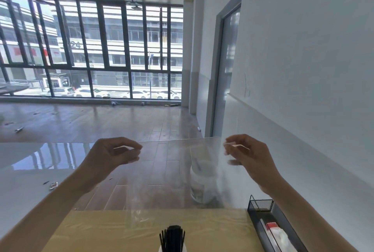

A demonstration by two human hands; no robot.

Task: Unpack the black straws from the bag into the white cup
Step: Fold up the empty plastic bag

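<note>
A clear plastic bag [178, 175] is stretched in the air between my hands, above the yellow-topped table [97, 229]. My left hand [116, 153] pinches its upper left corner, and my right hand [245, 153] pinches its upper right corner. No straws show inside the bag. Several black straws [172, 237] stand upright in the white cup [162, 248] at the bottom edge of the view, below the bag. Only the cup's rim is visible.
A black tray [283, 229] with a small wire basket [261, 204] and a red-and-white packet [275, 231] lies on the table's right side. A white jar-like object [202, 181] shows blurred through the bag. A white wall and a door are to the right.
</note>
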